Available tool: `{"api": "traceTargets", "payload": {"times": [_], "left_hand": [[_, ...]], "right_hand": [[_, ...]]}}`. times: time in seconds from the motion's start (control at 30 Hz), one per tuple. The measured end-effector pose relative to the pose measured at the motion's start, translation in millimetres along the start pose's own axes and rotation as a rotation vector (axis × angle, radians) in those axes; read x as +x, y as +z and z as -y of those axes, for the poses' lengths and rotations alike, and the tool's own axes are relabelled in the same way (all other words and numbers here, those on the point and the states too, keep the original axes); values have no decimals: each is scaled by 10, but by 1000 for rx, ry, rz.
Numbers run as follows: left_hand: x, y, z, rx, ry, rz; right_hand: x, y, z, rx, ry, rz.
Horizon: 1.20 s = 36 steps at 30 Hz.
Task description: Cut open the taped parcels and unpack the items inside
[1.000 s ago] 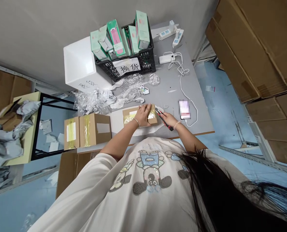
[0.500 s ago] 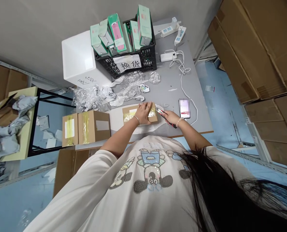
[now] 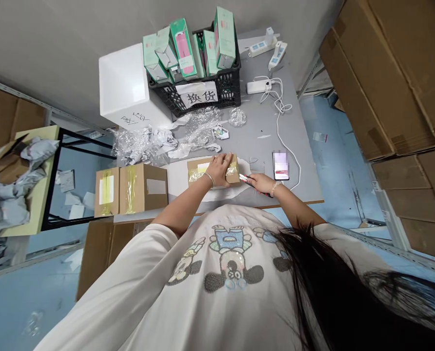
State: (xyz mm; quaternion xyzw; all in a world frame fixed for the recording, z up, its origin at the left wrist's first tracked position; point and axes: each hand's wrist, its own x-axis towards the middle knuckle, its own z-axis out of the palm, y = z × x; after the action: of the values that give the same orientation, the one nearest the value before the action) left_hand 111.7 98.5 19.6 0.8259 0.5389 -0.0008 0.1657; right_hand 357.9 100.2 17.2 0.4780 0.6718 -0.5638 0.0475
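Brown cardboard, banded with yellow tape: the box (image 3: 198,171) lies near the middle of the tabletop's (image 3: 247,141) near edge, on a pale sheet (image 3: 175,178). Across its top is the left hand (image 3: 219,169), its grip spanning the box and holding it down, fingertips at the far edge. The right hand (image 3: 263,183) has its grip closed around a red-and-black cutter (image 3: 246,179), blade pointing at the box's right end — whether it touches is too small to tell. Right of that hand lies a phone (image 3: 281,165) with a white cable (image 3: 286,146) beside it. To the left, two more taped boxes (image 3: 132,187) stand side by side; beyond them spreads crumpled plastic wrap (image 3: 140,146). Farther off stands a black crate (image 3: 229,87) of green cartons (image 3: 225,39) — a white bin (image 3: 124,83) to its left, power strips (image 3: 263,47) to its right.
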Motion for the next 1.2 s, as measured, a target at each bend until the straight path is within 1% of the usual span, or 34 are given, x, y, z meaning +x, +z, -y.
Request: {"api": "traceTargets", "payload": {"times": [0.07,0.1,0.17,0.23,0.33,0.4,0.43,0.53,0.57,0.6,0.63,0.7,0.77,0.8,0.83,0.9,0.97,1.0,1.07,1.13,1.17,1.2], "left_hand": [[5,-4,-2,5,-9,6],[6,-4,-2,7,-15,14],[-6,-4,-5,8,-34,36],[-56,-1,-14,9,-54,53],[-238,2,-10,8,-79,30],[-412,-11,65,-7,-127,-13],[-501,-26,139,-18,-177,-41],[-717,-99,502,-67,-415,-145],[-761,-125,647,-100,-496,-179],[-791,-146,786,-148,-549,-201],[-806,-161,910,-206,-570,-210],[-802,-163,1086,-320,-572,-202],[-774,-134,1160,-414,-578,-186],[-763,-116,1170,-450,-592,-184],[-760,-100,1170,-475,-608,-185],[-789,-86,1160,-476,-644,-176],[-864,-97,1138,-415,-668,-102],[-912,-103,1110,-380,-671,-32],[-1001,-89,990,-371,-640,154],[-1053,-12,758,-491,-574,342],[-1059,53,606,-607,-554,405],[-1054,131,440,-748,-565,438]], "right_hand": [[-80,28,-55,-33,-26,16],[-111,39,-76,-47,-38,-7],[-157,53,-112,-67,-50,-104],[-195,50,-149,-65,-45,-232],[-260,8,-218,-34,-3,-386],[-305,-40,-261,-28,23,-430],[-324,-63,-275,-25,32,-437],[-353,-88,-266,66,55,-450],[-349,-68,-240,125,64,-450],[-339,-30,-202,197,71,-440],[-322,26,-151,281,76,-414],[-271,184,-21,464,85,-304],[-200,364,125,617,99,-179],[-157,446,194,667,101,-140],[-108,513,256,698,100,-125],[3,588,355,734,78,-164],[131,580,426,759,37,-249],[200,553,458,768,14,-296],[348,475,531,773,-33,-361],[505,394,629,772,-57,-376],[583,358,684,778,-65,-373],[656,327,740,793,-75,-371]]}}
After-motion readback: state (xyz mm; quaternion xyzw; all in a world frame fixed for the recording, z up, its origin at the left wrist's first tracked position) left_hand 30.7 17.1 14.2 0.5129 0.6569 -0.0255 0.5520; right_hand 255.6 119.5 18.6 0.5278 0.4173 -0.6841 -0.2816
